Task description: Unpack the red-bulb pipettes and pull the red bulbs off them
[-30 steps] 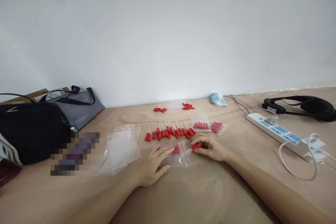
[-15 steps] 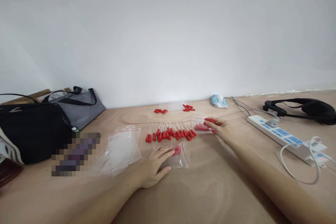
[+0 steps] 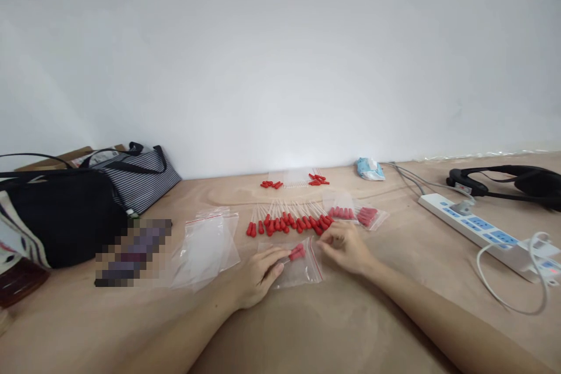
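Note:
A clear zip bag (image 3: 298,274) with a few red-bulbed droppers (image 3: 297,252) inside lies flat in front of me. My left hand (image 3: 263,272) grips its left side, fingers over the bulbs and thumb below. Just right of the bag's red seal, my right hand (image 3: 346,247) has its fingers curled and thumb and forefinger together; anything between them is too small to make out. Behind the bag, a row of loose droppers (image 3: 289,222) points its red bulbs toward me. Two filled bags (image 3: 372,217) rest at the row's right end.
Flat clear bags (image 3: 204,248) are stacked at left. More red-bulbed droppers (image 3: 318,179) sit by the wall. A power strip (image 3: 477,231) with cables, a black headset (image 3: 504,184) and a blue packet (image 3: 370,169) stand right; a black bag (image 3: 70,216) and striped bag (image 3: 140,178) left.
My right hand has let go of the droppers and bag at right and come left toward the near bag. My left hand stays on that bag, thumb nearer the fingers.

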`<action>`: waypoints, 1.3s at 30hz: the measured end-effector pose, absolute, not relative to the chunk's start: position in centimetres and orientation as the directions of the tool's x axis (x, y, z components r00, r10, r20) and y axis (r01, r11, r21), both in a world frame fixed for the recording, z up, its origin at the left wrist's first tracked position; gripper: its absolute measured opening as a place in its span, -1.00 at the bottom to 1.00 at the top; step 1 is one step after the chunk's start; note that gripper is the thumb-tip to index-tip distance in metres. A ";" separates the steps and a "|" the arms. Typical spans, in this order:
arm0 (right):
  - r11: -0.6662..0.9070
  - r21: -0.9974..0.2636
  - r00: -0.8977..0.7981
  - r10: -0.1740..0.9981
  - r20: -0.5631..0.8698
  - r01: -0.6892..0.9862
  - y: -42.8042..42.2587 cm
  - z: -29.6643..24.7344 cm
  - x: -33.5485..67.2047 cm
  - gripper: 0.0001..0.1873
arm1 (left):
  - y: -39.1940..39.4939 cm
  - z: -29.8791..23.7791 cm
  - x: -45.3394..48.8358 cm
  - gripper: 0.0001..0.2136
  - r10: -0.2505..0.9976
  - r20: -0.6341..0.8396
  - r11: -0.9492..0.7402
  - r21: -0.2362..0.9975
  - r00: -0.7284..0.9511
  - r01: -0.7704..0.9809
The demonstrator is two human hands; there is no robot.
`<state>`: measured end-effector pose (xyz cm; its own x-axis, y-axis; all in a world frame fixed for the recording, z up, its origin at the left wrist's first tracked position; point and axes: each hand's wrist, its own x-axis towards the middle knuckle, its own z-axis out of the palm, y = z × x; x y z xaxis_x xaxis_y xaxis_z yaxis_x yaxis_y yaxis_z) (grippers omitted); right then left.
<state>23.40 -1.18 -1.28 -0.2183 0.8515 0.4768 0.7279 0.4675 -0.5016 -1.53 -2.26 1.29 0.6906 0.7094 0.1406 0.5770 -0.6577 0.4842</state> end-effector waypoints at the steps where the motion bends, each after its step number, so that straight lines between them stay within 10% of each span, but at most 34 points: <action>1: 0.489 -0.491 -0.284 0.855 0.434 0.721 -1.6 -1.3 22.9 -0.85 | -2.3 1.3 -1.5 -0.66 0.716 0.135 -0.651 0.482 0.684 0.586; 14: 0.497 -0.547 -0.368 0.868 0.334 0.674 -1.2 -1.5 20.0 -0.66 | -2.2 2.1 -1.3 -0.58 0.702 -0.017 -0.628 0.456 0.712 0.630; 23: 0.573 -0.659 -0.512 0.799 0.317 0.487 -1.8 -1.3 21.3 -0.87 | -2.4 2.2 -1.2 -0.61 0.682 -0.008 -0.655 0.438 0.731 0.616; 32: 0.302 -0.933 -0.021 0.952 0.304 0.193 -1.5 -0.6 30.2 -0.67 | -1.8 1.7 -1.6 -0.72 0.762 0.092 -0.609 0.438 0.641 0.661; 39: 0.427 -0.689 0.125 0.792 0.597 0.585 2.9 -0.4 26.5 -0.80 | 1.4 1.7 -0.9 -0.84 0.918 0.111 -0.387 0.470 0.381 0.793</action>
<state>26.49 2.87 -0.40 0.1253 0.7921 0.5974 0.5850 0.4273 -0.6893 -0.85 1.35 1.70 0.3815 0.9177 0.1108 0.7933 -0.3865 0.4703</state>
